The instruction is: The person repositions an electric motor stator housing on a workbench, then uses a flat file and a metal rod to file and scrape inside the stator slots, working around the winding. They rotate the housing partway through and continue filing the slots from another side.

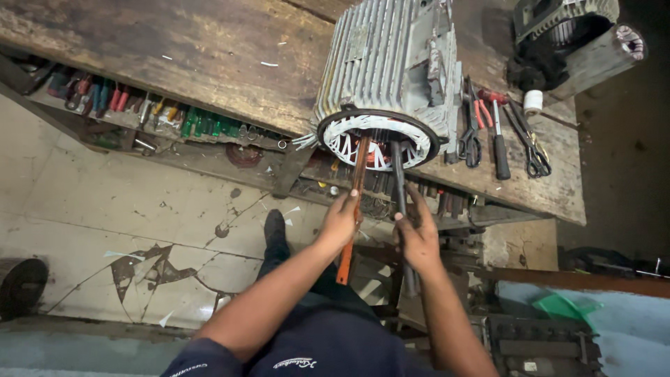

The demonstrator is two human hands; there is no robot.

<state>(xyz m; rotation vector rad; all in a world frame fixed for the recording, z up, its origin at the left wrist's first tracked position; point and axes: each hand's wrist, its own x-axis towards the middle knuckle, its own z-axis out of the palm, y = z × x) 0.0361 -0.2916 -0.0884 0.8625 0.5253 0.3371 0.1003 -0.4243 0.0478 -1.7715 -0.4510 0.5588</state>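
Holding a thin orange-brown stick [354, 202], the left hand [340, 222] is closed around it. The right hand [417, 237] is closed around a dark grey rod [399, 183]. Both sticks poke up into the round open end of a big grey motor [387, 77] with ribs on its side. The motor lies at the edge of a worn wooden table [209, 63]. Inside its opening are white paper bits and copper wire. Just beside the motor lie pliers [470, 126], a screwdriver [500, 139] and scissors [530, 143]. More tools sit on a shelf [160, 122] under the table.
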